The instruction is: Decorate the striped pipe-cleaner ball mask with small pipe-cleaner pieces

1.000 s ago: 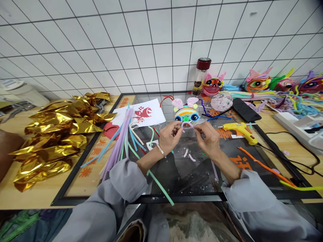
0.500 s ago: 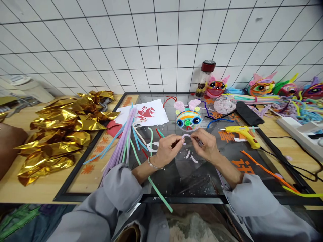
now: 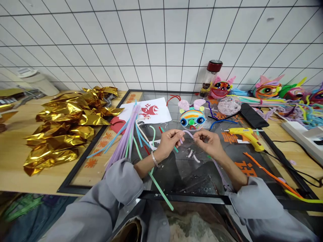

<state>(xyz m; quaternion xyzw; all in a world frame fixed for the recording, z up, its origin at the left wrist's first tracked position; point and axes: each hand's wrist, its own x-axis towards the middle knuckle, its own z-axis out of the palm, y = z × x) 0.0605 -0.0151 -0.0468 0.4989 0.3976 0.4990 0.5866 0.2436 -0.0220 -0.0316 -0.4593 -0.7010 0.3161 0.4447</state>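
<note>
My left hand (image 3: 168,144) and my right hand (image 3: 210,144) are raised above the dark glass panel, fingers pinched. Between them a lilac pipe cleaner (image 3: 188,132) bends in a shallow arch, one end in each hand. A short piece pokes down below my left fingers. Just beyond stands a colourful animal head (image 3: 192,118) with big blue-rimmed eyes and pink ears. Short pale cut pieces (image 3: 195,158) lie on the glass below my hands. To the left, a bundle of lilac pipe cleaners (image 3: 123,141) lies beside blue and green ones.
Crumpled gold foil (image 3: 68,114) covers the left side. A yellow glue gun (image 3: 246,135), a black phone (image 3: 254,115) and a power strip (image 3: 302,137) lie at right. A bottle (image 3: 211,79) and finished animal heads (image 3: 266,87) stand along the tiled wall.
My hands have drawn slightly apart, and the lilac pipe cleaner between them shows a longer, flatter arch. The view has shifted left. Another person's arm at the far left has mostly gone from sight.
</note>
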